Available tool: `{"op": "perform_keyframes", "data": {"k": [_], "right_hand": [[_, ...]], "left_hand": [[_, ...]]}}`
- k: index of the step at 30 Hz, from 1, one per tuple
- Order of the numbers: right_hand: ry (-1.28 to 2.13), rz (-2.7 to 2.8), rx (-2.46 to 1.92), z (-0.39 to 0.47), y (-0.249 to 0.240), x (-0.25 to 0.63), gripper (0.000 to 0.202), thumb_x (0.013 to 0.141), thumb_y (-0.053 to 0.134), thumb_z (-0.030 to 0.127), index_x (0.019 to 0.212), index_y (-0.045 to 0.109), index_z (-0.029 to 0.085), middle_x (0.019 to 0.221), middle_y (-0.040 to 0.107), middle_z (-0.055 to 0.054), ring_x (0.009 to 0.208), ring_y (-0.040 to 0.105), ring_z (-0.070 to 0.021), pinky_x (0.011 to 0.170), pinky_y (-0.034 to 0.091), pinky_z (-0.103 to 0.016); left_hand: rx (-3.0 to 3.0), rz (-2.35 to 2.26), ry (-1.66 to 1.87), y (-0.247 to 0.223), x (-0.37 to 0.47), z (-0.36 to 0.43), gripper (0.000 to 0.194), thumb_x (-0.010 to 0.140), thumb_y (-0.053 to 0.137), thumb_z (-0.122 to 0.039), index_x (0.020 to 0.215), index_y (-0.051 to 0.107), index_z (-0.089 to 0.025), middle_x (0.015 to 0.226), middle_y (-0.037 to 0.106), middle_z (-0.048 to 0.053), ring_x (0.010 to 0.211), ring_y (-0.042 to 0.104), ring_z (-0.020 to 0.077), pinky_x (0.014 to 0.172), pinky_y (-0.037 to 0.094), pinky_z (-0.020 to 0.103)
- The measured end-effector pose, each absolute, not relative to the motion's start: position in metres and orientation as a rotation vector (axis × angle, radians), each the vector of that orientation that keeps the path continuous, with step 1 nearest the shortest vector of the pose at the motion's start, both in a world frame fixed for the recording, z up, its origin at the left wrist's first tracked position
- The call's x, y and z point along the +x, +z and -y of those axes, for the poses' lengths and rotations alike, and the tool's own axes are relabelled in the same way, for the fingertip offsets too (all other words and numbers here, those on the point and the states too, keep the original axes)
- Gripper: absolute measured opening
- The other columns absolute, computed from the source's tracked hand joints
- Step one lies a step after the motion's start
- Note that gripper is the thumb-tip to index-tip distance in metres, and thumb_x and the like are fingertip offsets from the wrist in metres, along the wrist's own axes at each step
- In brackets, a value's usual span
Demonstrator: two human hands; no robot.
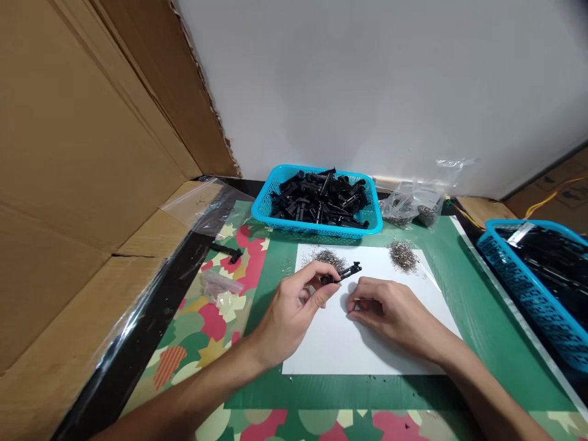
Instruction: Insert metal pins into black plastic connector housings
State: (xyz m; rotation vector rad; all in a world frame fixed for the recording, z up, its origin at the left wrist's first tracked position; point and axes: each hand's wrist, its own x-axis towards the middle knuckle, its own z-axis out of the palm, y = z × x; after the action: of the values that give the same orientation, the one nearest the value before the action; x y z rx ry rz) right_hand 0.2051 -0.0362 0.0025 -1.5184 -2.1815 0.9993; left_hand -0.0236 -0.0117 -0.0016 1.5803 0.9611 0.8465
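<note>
Between the thumb and fingers of my left hand [298, 306] is a slim black plastic part [350, 271], its far end tilted up to the right over a white paper sheet [331, 355]. My right hand [386, 309] sits just to the right and lower, thumb and fingertips pinched together above the paper. Whatever that pinch holds is too small to make out. Beyond my left hand lies a pile of tiny metal pieces [331, 260], partly hidden by the fingers. A second metal pile [402, 256] is on the paper's far right corner.
A blue basket [316, 229] full of black plastic parts stands at the back. Another blue basket [528, 300] with black parts is at right. Plastic bags [413, 205] of metal pieces lie behind the paper. One black part [233, 253] rests at left, near a cardboard wall [92, 153].
</note>
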Motion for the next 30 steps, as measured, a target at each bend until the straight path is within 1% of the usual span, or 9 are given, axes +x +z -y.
{"op": "perform_keyframes", "data": {"k": [4,8,11,14,20,23,25,27,30], "right_hand": [[0.978,2.235,-1.475,0.038,0.002,0.207,0.015,0.101,0.059,0.014,0.1,0.069,0.026,0.111,0.069,0.0,0.082,0.064,-0.0148,0.074,0.043,-0.028],[0.949,2.255,-1.498,0.038,0.002,0.209,0.016,0.102,0.056,0.013,0.099,0.067,0.024,0.106,0.069,-0.001,0.08,0.063,-0.0154,0.073,0.044,-0.028],[0.973,2.218,-1.525,0.038,0.004,0.212,0.015,0.098,0.059,0.011,0.095,0.068,0.023,0.096,0.07,-0.001,0.077,0.062,-0.0159,0.069,0.043,-0.027],[1.024,2.198,-1.509,0.038,0.006,0.217,0.016,0.098,0.062,0.015,0.095,0.073,0.025,0.098,0.072,-0.001,0.079,0.064,-0.0166,0.071,0.044,-0.028],[1.063,2.238,-1.453,0.039,0.003,0.222,0.02,0.098,0.061,0.015,0.093,0.077,0.026,0.102,0.073,-0.002,0.083,0.067,-0.0182,0.075,0.047,-0.029],[1.019,2.303,-1.462,0.041,0.0,0.221,0.021,0.102,0.055,0.015,0.094,0.072,0.025,0.102,0.071,-0.002,0.081,0.066,-0.0177,0.075,0.045,-0.03],[1.01,2.327,-1.459,0.042,0.001,0.221,0.02,0.104,0.052,0.015,0.097,0.068,0.024,0.104,0.07,-0.003,0.08,0.065,-0.0173,0.073,0.043,-0.03],[1.059,2.279,-1.433,0.043,0.004,0.222,0.016,0.105,0.052,0.017,0.1,0.065,0.024,0.105,0.069,-0.003,0.081,0.064,-0.0176,0.073,0.043,-0.029],[1.249,2.063,-1.386,0.046,0.009,0.22,0.013,0.108,0.053,0.031,0.103,0.063,0.024,0.098,0.068,-0.003,0.081,0.06,-0.0175,0.07,0.042,-0.028]], "left_hand": [[1.494,-0.907,0.765,-0.002,-0.024,0.012,0.024,0.107,0.057,-0.046,0.112,0.06,-0.023,0.095,0.069,0.001,0.071,0.059,0.012,0.06,0.044,0.023],[1.532,-0.943,0.695,0.0,-0.024,0.011,0.022,0.106,0.059,-0.044,0.108,0.061,-0.022,0.077,0.059,-0.003,0.072,0.059,0.0132,0.063,0.046,0.022],[1.575,-0.948,0.71,-0.001,-0.024,0.01,0.02,0.105,0.059,-0.039,0.111,0.067,-0.022,0.092,0.063,0.0,0.075,0.06,0.0127,0.067,0.049,0.023],[1.661,-0.949,0.704,-0.004,-0.024,0.009,0.023,0.106,0.056,-0.034,0.111,0.076,-0.023,0.108,0.06,0.004,0.076,0.057,0.0115,0.067,0.048,0.023],[1.802,-0.981,0.678,-0.007,-0.023,0.013,0.024,0.1,0.058,-0.021,0.106,0.082,-0.022,0.107,0.057,0.003,0.062,0.046,0.0065,0.058,0.041,0.023],[1.868,-0.968,0.655,-0.007,-0.022,0.015,0.021,0.097,0.063,-0.016,0.106,0.081,-0.023,0.109,0.059,0.002,0.063,0.049,0.006,0.06,0.043,0.022],[1.919,-0.948,0.631,-0.006,-0.022,0.015,0.019,0.095,0.068,-0.016,0.105,0.081,-0.024,0.11,0.06,0.002,0.068,0.053,0.0073,0.064,0.046,0.022],[1.959,-0.925,0.613,-0.007,-0.022,0.016,0.015,0.093,0.074,-0.019,0.105,0.081,-0.024,0.111,0.061,0.002,0.067,0.053,0.0074,0.066,0.048,0.022],[1.997,-0.877,0.644,-0.01,-0.023,0.016,0.014,0.091,0.08,-0.023,0.104,0.082,-0.024,0.112,0.063,0.003,0.063,0.049,0.0066,0.065,0.049,0.023]]}}
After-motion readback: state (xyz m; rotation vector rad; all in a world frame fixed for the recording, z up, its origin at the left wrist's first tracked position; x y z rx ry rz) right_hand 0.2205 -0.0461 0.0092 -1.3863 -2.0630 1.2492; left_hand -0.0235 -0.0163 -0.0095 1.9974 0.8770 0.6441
